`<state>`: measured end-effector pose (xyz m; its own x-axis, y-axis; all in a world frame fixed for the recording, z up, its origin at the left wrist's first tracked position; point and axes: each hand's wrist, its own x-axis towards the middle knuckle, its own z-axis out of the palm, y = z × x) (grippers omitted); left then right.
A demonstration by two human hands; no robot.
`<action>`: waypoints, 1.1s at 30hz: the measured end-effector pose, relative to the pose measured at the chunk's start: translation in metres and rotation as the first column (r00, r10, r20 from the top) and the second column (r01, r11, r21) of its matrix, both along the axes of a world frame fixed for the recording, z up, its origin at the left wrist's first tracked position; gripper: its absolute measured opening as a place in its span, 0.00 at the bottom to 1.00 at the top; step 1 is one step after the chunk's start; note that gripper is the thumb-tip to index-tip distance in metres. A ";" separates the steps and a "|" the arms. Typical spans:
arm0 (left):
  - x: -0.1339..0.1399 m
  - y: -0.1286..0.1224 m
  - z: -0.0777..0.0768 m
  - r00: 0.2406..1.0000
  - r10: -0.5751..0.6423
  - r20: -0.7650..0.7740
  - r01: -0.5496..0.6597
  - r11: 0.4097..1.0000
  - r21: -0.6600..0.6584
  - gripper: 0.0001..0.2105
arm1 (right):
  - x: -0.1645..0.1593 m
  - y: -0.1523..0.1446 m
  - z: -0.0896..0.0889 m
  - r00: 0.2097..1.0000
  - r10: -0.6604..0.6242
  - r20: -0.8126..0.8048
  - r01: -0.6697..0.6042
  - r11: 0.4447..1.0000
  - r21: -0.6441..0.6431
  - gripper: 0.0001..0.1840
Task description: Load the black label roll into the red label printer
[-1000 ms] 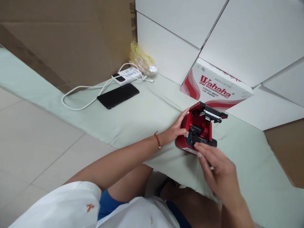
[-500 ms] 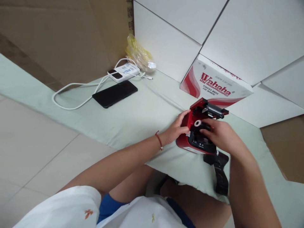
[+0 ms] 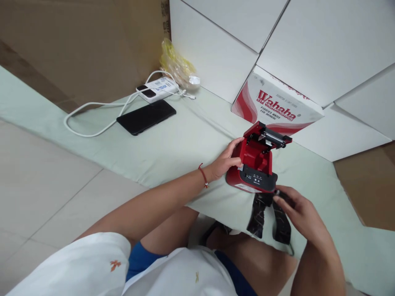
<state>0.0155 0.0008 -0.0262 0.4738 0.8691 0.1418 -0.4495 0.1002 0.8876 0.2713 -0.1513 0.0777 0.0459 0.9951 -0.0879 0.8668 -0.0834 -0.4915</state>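
Note:
A small red label printer (image 3: pixel 259 176) sits on the pale green cloth with its lid (image 3: pixel 269 138) raised and its red compartment showing. My left hand (image 3: pixel 224 163) grips the printer's left side, thumb at the front corner and fingers behind. Just off the front right corner, my right hand (image 3: pixel 304 209) is closed on a black roll (image 3: pixel 285 198), mostly hidden by the fingers. Below the roll, a glossy black strip (image 3: pixel 282 226) hangs in two lengths over the cloth's near edge; I cannot tell exactly where it joins the roll.
A black phone (image 3: pixel 146 117) lies to the left, beside a white power bank (image 3: pixel 160 88) with a looped white cable (image 3: pixel 80 132). Behind them is a crumpled yellowish plastic bag (image 3: pixel 177 61). A Wahaha carton (image 3: pixel 274 102) and white panels stand at the back, with brown cardboard (image 3: pixel 367 185) at right.
My right hand has come out of the printer's compartment toward me, bringing the black roll with it. The compartment's red inside now shows. My left hand stays on the printer.

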 end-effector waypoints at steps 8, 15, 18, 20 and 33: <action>-0.001 -0.002 0.005 0.998 -0.029 0.052 0.031 0.998 -0.052 0.43 | 0.041 -0.001 -0.052 0.962 -0.077 0.263 0.055 0.994 0.090 0.24; -0.002 -0.003 0.005 0.998 -0.029 0.057 0.033 0.998 -0.058 0.43 | 0.064 -0.030 0.030 0.963 0.270 0.026 -0.255 0.933 -0.252 0.21; -0.002 -0.002 0.004 0.999 -0.022 0.050 0.025 0.998 -0.058 0.43 | 0.056 -0.028 0.078 0.919 0.391 0.055 -0.384 0.916 -0.115 0.21; -0.002 -0.002 0.006 0.999 -0.009 0.053 0.012 0.998 -0.062 0.43 | 0.030 -0.006 0.089 0.912 0.410 0.027 -0.409 0.912 -0.021 0.20; -0.004 -0.003 0.006 0.999 -0.019 0.045 0.020 0.999 -0.025 0.44 | -0.106 0.115 0.039 0.696 0.183 0.694 -0.103 0.982 -0.156 0.23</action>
<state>0.0111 -0.0027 -0.0207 0.4844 0.8634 0.1407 -0.4863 0.1320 0.8638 0.1657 -0.0368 0.1167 -0.0083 0.9827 -0.1853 0.9612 0.0589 0.2693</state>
